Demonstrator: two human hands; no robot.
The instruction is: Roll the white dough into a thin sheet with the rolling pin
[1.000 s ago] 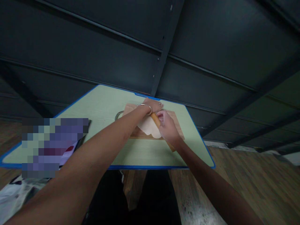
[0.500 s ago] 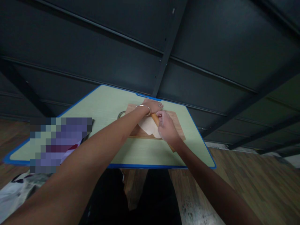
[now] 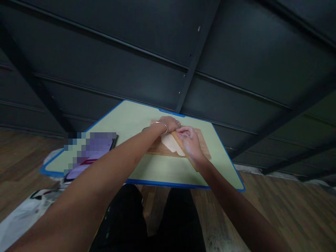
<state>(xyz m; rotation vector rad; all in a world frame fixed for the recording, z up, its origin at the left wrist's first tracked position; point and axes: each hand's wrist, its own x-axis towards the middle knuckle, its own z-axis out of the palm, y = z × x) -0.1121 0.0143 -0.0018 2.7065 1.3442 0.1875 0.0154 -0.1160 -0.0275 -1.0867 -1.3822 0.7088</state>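
A wooden rolling pin (image 3: 179,141) lies slantwise across a flat, pale sheet of dough (image 3: 170,142) with an uneven edge. Under the dough is a wooden cutting board (image 3: 204,141). My left hand (image 3: 169,123), with a bangle at the wrist, is closed over the far end of the pin. Lower along the pin, my right hand (image 3: 191,141) rests against its right side, fingers curled in toward it. Part of the dough near the hands is hidden by the pin and my left forearm.
The pale green folding table (image 3: 147,171) has a blue rim. A phone or tablet (image 3: 91,157), partly pixelated, lies at its left. Dark metal panels (image 3: 126,63) stand behind the table. White bags or cloth (image 3: 28,213) lie at lower left.
My right hand has turned, showing more of its palm, and the pin appears slightly rolled. My left hand stays at the far end. The whole view has shifted a little.
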